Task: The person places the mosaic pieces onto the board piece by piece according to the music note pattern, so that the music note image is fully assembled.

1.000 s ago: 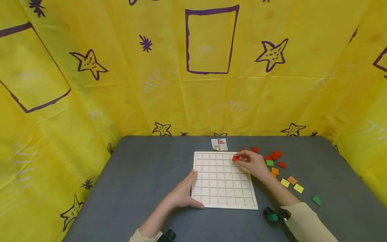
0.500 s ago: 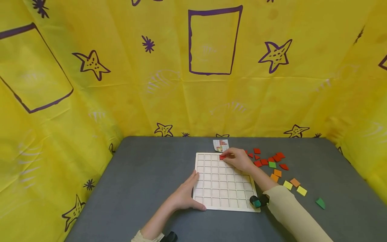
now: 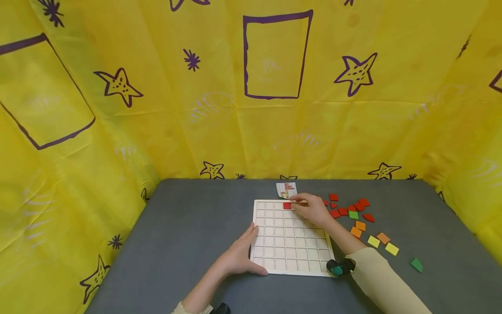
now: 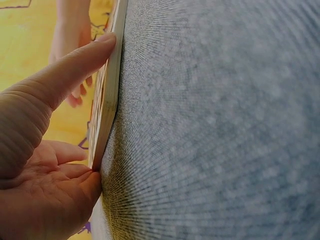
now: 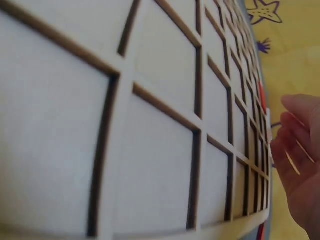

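Observation:
A pale wooden grid board (image 3: 284,242) lies on the table. In its far row sits a flat red tile (image 3: 287,206), also seen as a red sliver (image 5: 263,98) in the right wrist view. My right hand (image 3: 311,210) is at the tile's right side, fingertips close over the far row; in the right wrist view its fingers are loosely bent with nothing between them. My left hand (image 3: 240,255) braces the board's near left corner. Its fingers lie along the left edge and its thumb (image 4: 82,65) rests at the near edge.
Beyond the board lies a small printed card (image 3: 285,189) with a coloured pattern. Right of the board are scattered red tiles (image 3: 343,211), a green square (image 3: 353,215), orange tiles (image 3: 360,226), yellow tiles (image 3: 373,241) and a green rounded piece (image 3: 416,264). A yellow cloth (image 3: 196,122) hangs behind the table.
My right hand has carried the red tile leftward across the far row, and its fingers have now come off it, leaving it in a cell. My left hand stays at the board's corner.

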A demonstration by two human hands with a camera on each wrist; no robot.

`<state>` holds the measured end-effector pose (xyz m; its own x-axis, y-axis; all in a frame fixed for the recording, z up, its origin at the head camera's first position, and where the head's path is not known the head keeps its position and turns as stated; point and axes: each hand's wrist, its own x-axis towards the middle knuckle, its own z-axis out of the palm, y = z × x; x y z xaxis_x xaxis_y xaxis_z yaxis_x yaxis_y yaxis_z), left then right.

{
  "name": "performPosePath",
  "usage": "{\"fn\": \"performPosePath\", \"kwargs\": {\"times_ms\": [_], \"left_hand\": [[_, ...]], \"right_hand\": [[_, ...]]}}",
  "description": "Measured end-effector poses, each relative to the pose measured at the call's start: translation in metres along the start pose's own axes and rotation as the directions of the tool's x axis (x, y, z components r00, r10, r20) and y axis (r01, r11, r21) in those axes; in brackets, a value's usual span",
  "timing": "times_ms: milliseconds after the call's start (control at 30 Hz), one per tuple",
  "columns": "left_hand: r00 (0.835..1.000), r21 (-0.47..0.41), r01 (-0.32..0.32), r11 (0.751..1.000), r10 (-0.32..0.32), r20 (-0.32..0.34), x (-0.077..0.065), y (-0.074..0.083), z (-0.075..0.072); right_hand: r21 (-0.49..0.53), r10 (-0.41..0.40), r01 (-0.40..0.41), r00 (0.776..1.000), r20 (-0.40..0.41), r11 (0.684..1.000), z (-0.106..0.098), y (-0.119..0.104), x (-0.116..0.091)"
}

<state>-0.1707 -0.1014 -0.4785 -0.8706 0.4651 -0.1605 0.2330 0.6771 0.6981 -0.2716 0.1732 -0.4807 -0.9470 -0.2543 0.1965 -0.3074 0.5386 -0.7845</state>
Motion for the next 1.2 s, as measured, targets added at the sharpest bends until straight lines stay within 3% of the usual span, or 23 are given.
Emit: {"fn": "performPosePath", "kwargs": {"times_ms": [167,433,667,900,1200], "left_hand": [[1.0,0.001,-0.012,1.0,0.012,-0.01,-0.001,0.001,0.001],[1.0,0.006,-0.012,1.0,0.012,-0.027,-0.001,0.002,0.002],[0.999,0.009,-0.019,1.0,0.019,-0.045,-0.002,0.003,0.002],[0.998,-0.004,-0.03,1.0,0.03,-0.059,-0.002,0.004,0.004],[0.997,0.002,-0.024,1.0,0.024,-0.07,-0.005,0.007,0.003]], "right_hand": [[-0.01,0.082,-0.083,0.994,-0.073,0.996,-0.021,0.007,-0.012],[-0.023,0.185,-0.192,0.964,-0.191,0.981,-0.058,0.029,-0.036],[-0.149,0.202,-0.249,0.94,-0.274,0.957,-0.073,0.041,-0.049],[-0.275,0.166,-0.241,0.948,-0.27,0.931,-0.074,0.047,-0.048],[-0.325,0.201,-0.272,0.95,-0.238,0.906,-0.072,0.047,-0.042]]}}
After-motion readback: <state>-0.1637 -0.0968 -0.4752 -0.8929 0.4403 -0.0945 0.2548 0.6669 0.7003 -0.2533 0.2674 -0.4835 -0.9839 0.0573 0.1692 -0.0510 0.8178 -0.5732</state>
